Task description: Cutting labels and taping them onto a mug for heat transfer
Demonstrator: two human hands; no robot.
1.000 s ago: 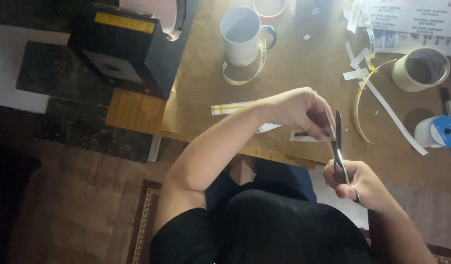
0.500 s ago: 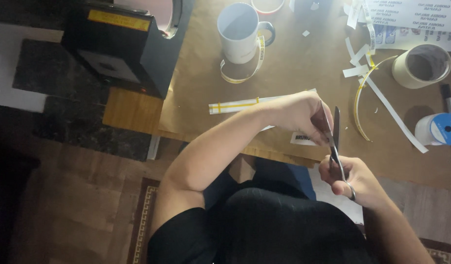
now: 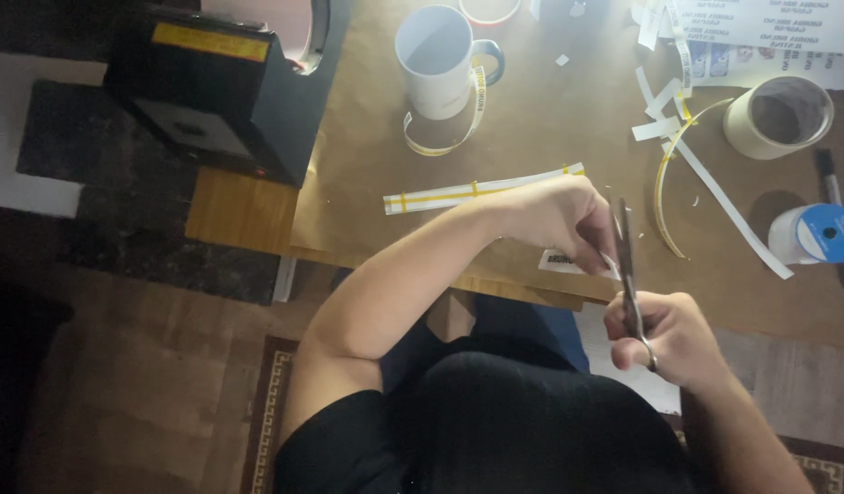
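Right hand (image 3: 671, 337) grips the scissors (image 3: 628, 271), blades pointing away over the table (image 3: 367, 183) edge; left hand (image 3: 557, 216) pinches a small white printed label (image 3: 568, 263) against them. Compared with half a second earlier the blades sit slightly nearer the label, suggesting a trimming cut under way; mug (image 3: 437, 60) and tape roll (image 3: 777, 116) lie beyond

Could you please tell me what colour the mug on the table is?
The mug is white with a dark blue handle, seen in the head view.

White mug (image 3: 437, 57), tape roll (image 3: 777, 116)
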